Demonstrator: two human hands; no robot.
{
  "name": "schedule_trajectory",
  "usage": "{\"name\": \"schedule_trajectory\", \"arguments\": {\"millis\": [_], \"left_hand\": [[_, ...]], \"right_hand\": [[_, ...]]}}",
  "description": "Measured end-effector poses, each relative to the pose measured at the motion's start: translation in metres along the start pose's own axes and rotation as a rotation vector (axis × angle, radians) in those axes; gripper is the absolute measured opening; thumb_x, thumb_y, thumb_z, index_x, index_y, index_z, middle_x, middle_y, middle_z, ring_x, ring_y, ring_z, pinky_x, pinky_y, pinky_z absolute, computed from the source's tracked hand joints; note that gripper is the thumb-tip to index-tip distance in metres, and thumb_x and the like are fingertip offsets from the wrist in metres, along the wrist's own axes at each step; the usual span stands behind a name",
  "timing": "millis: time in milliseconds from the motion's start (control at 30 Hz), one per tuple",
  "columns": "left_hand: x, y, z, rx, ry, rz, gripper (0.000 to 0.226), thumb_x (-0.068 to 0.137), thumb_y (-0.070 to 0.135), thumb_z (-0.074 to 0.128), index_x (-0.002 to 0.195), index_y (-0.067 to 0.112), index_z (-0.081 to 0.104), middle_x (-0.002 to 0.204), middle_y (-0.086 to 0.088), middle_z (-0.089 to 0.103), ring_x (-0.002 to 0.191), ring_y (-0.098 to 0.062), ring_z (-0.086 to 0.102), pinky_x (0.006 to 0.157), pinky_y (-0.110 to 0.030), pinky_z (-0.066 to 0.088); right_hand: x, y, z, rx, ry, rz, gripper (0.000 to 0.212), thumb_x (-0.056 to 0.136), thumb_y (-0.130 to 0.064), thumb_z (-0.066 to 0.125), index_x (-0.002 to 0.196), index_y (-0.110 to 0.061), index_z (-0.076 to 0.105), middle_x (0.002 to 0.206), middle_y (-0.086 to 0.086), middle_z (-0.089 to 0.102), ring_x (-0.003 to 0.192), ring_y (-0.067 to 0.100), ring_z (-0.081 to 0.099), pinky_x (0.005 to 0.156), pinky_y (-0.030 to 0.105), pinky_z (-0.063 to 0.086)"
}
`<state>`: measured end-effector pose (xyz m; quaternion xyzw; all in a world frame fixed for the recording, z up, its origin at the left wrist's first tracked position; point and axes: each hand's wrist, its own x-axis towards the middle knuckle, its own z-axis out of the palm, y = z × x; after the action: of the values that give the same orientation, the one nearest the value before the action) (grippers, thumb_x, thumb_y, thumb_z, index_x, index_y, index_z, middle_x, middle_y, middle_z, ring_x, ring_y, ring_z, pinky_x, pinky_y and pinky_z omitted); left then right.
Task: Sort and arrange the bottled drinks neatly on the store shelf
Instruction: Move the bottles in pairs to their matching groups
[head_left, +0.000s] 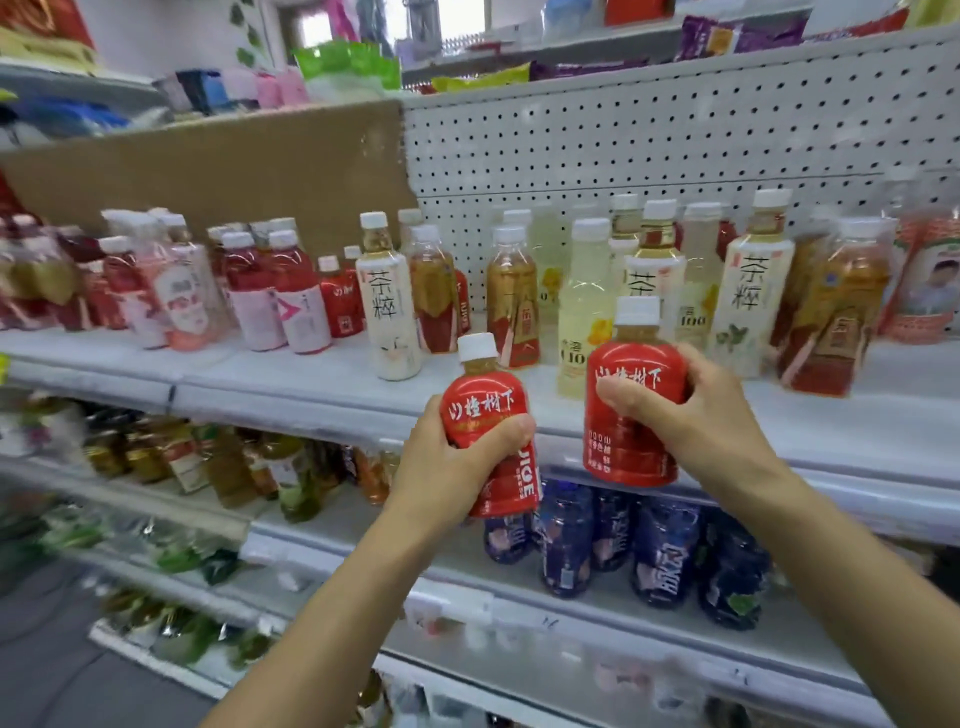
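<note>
- Grips a small red plastic bottle with a white cap (485, 410) in the left hand (447, 467), with the fingers curled round its lower half and the thumb across the front.
- Grips a second red plastic bottle (631, 395) of the same kind in the right hand (691, 410), with the thumb on the label and the fingers wrapped round the back.
- Holds both up in the air, just in front of the edge of the white metal shelf (311, 384), not standing on it yet.
- Holds them caps up, most likely so they can go straight down onto the shelf.
- Holds the pair side by side, probably to put like with like.
- Seems to match the two little red bottles (340, 301) far back on the shelf, just left of the tall bottle with the cream label (389, 306).
- Shows a round, fat body on each, a red wrap with white writing, and brown drink just under the cap.
- Tips the left one a little to the left; holds the right one almost straight.
- Hangs above a lower shelf of dark blue bottles (660, 556).
</note>
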<state>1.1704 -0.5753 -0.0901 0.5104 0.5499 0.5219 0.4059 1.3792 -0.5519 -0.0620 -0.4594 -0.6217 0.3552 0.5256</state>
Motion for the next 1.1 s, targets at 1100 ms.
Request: {"name": "schedule_trajectory", "arguments": {"millis": [1100], "left_hand": [[0.285,-0.062,-0.239,0.453,-0.105,0.361,0.078,0.079,0.04,0.077,0.144,0.037,0.033,0.138,0.008,0.055,0.123,-0.012,0.055,0.104,-0.045,0.048]], "right_hand": [[0.144,-0.013,0.322,-0.143,-0.024,-0.032,0.071,0.046,-0.059,0.077,0.109,-0.041,0.051,0.106,-0.018,0.06,0.092,-0.003,0.063,0.069,0.015,0.05]]}}
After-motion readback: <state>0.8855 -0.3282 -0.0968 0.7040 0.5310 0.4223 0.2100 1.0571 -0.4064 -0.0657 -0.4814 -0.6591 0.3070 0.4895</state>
